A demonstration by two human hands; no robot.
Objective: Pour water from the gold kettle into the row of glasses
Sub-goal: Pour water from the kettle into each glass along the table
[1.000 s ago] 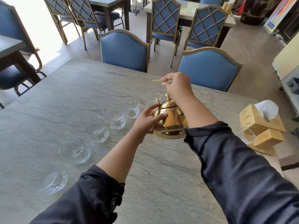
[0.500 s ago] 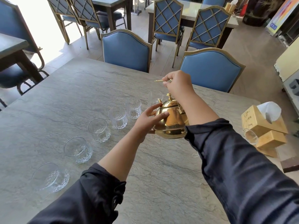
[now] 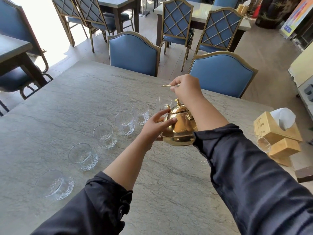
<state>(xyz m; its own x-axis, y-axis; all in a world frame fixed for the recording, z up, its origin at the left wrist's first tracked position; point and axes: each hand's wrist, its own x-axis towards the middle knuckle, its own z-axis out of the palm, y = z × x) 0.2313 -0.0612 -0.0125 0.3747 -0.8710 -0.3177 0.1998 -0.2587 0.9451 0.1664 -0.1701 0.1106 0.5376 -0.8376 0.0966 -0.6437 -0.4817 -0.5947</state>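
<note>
A shiny gold kettle (image 3: 179, 128) hangs just above the grey stone table (image 3: 67, 102), its spout tipped toward the far glass (image 3: 161, 103) of the row. My right hand (image 3: 185, 87) grips the kettle's thin gold handle from above. My left hand (image 3: 156, 123) rests flat against the kettle's left side, fingers spread. Several clear cut glasses run diagonally from near left to the kettle: the nearest glass (image 3: 54, 184), then another glass (image 3: 83, 156), then a third glass (image 3: 105, 138). Water in them cannot be made out.
A wooden tissue box (image 3: 274, 128) and a small wooden block (image 3: 284, 148) stand at the table's right edge beside another glass (image 3: 263, 144). Two blue chairs (image 3: 133, 53) face the far edge. More tables and chairs stand behind.
Both hands and the kettle have kept their pose, tilted toward the far glass. Only the head camera has shifted slightly.
</note>
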